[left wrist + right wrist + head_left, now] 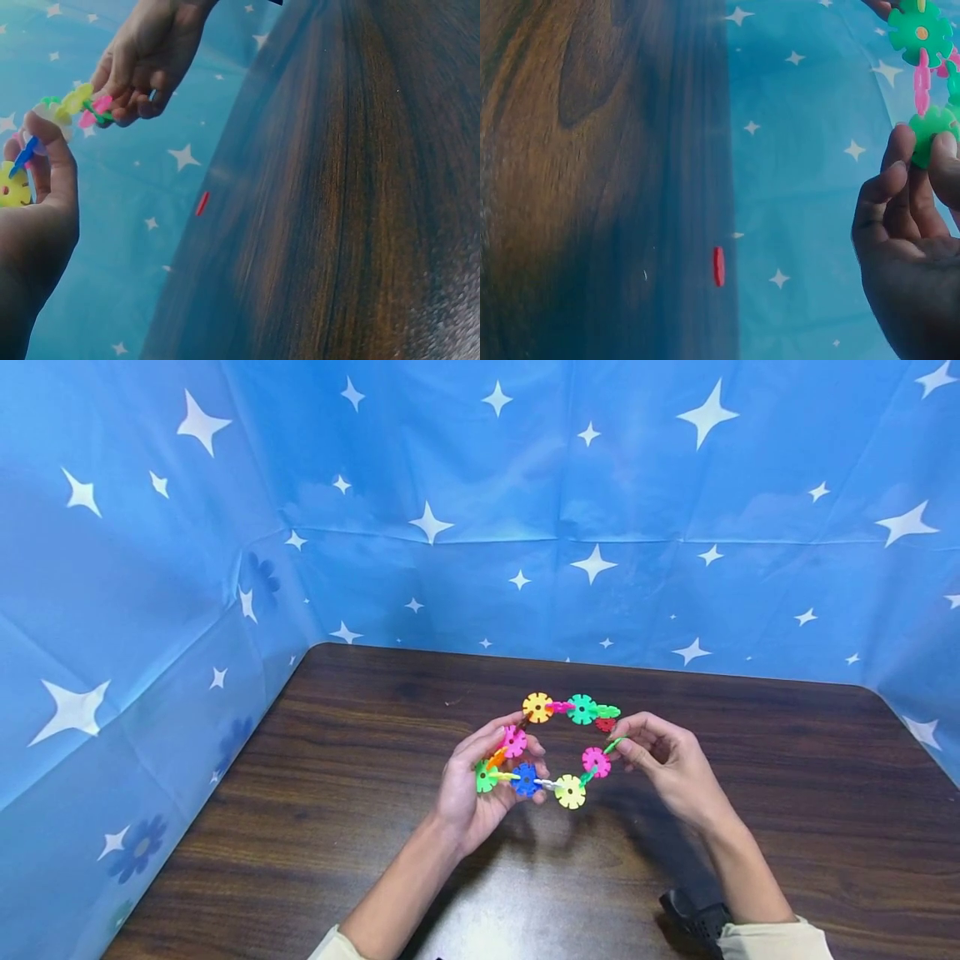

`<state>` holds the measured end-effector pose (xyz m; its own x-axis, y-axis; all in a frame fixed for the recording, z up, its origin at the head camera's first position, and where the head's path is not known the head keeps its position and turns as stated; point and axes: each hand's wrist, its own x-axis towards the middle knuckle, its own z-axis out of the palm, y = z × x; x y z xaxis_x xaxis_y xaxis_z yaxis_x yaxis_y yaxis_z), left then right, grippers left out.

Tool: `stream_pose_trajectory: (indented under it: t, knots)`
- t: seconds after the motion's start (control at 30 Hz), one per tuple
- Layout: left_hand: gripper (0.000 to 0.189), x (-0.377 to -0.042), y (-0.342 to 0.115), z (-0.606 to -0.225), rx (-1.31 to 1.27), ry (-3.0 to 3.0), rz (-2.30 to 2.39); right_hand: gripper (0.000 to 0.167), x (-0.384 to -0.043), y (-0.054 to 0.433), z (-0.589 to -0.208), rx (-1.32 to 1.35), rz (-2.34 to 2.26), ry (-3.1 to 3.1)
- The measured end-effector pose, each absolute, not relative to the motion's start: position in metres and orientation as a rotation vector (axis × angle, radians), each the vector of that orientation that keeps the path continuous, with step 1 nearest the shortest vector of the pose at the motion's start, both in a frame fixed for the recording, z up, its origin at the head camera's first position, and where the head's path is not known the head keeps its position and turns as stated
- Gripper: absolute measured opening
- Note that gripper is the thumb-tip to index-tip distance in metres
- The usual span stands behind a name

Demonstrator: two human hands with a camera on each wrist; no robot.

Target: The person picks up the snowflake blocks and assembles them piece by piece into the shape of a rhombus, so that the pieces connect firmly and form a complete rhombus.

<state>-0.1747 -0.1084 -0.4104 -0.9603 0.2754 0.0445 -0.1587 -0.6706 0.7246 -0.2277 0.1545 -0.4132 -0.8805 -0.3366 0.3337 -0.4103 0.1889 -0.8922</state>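
Note:
A chain of notched plastic flower discs in several colours hangs in the air as an almost closed loop. My left hand (474, 785) holds its left side, around a pink disc (513, 742) and a green disc (485, 777). At the right end my right hand (678, 768) pinches a green disc (924, 137) between thumb and forefinger. The chain's other end, a light green disc (609, 712), sits just beyond those fingertips, and a gap shows between the two ends. A yellow disc (571, 792) and a blue disc (527, 780) form the near side.
A loose red disc (202, 203) lies on the dark wooden table (360, 735), toward the far edge. Blue cloth (487, 493) with white stars surrounds the back and sides. A black device (697, 917) is at the right wrist.

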Motion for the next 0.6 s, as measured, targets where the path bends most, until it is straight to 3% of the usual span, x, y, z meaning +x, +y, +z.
stream_pose_trajectory:
  t: [0.3, 0.6]
  knots:
    - [0.036, -0.1744, -0.1078, -0.4115, 0.237, 1.114, 2.672, 0.016, -0.2237, 0.1491, -0.4122, 0.701, 2.213, -2.305]
    - [0.039, -0.1767, -0.1064, -0.4130, 0.124, 1.134, 2.743, 0.024, -0.2215, 0.1442, -0.4082, 0.808, 2.290, -2.209]
